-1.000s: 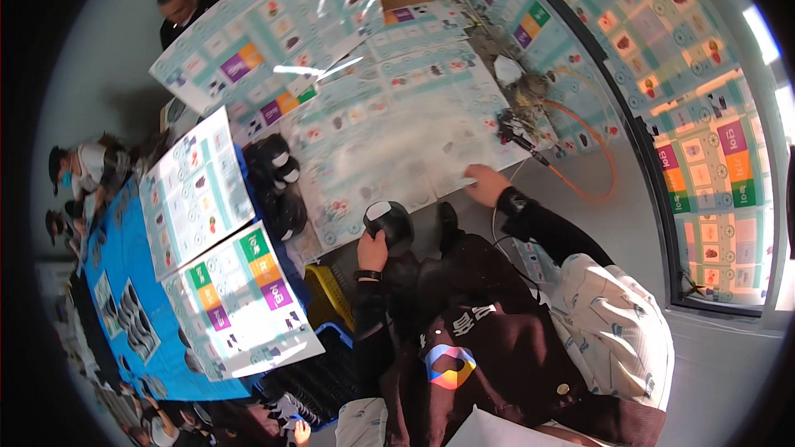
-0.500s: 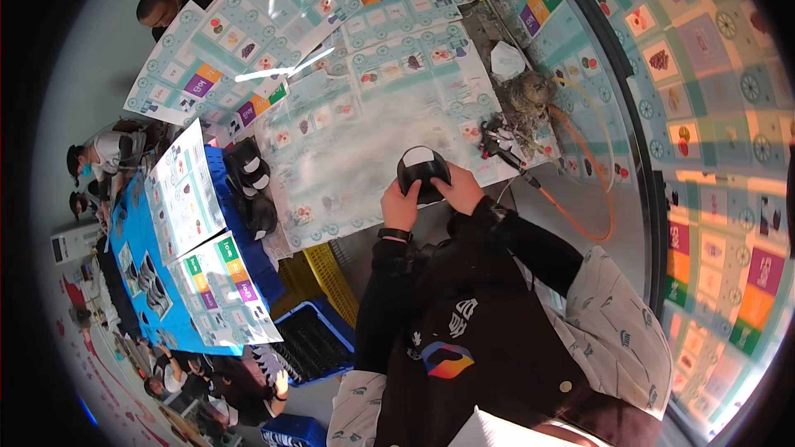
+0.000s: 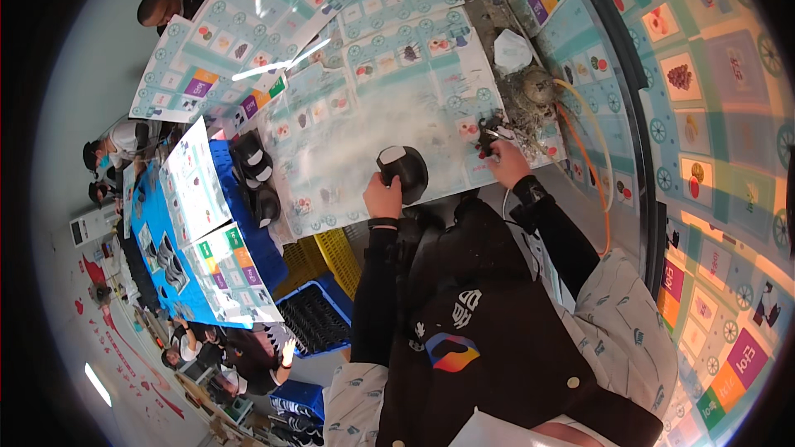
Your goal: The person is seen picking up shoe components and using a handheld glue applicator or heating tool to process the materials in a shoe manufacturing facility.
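Far left of the left hand: a blue-covered table (image 3: 184,302), then printed boards (image 3: 195,170) standing nearer. Closer on that same side, black pieces with white patches (image 3: 265,205) sit beside the worktop. Below and left of the hand: a blue crate (image 3: 339,296) holding dark items, and next to it a yellow crate (image 3: 341,269).

Left hand (image 3: 383,197): grasping a rounded black piece (image 3: 414,178) by its left side, thumb on top; the piece bears a pale patch and lies just right of the hand, over the near part of the worktop (image 3: 331,145).

Right hand (image 3: 508,165): fingers at a black tool (image 3: 489,130), just above it; cannot tell whether they close on it. Beyond, up and right: a pale faceted object (image 3: 513,51). Farther right: an orange hose (image 3: 594,175).
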